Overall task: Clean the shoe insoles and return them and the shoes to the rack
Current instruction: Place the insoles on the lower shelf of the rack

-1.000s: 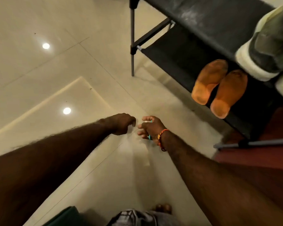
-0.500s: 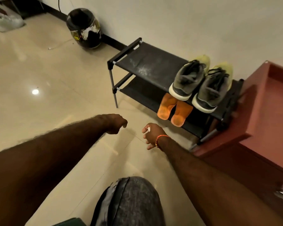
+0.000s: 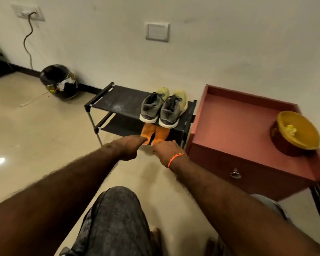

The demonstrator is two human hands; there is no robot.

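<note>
Two orange insoles (image 3: 147, 131) (image 3: 162, 134) lie side by side on the lower shelf of the black shoe rack (image 3: 116, 99). A pair of grey and yellow shoes (image 3: 150, 108) (image 3: 171, 112) stands on the top shelf above them. Both arms reach forward. My left hand (image 3: 128, 147) overlaps the near end of the left insole, fingers curled away from me. My right hand (image 3: 163, 150), with an orange wristband, overlaps the near end of the right insole. Whether either hand touches or grips an insole is hidden.
A red cabinet (image 3: 236, 126) with a drawer knob stands right of the rack and bears a yellow basket (image 3: 298, 133). A black helmet (image 3: 59, 82) sits on the floor by the wall at the left. My knee (image 3: 116, 218) is below the arms.
The view has pulled back and up, so the wall, cabinet and basket show. Both hands moved forward from over the floor to the near ends of the insoles. The small white thing in my right hand no longer shows.
</note>
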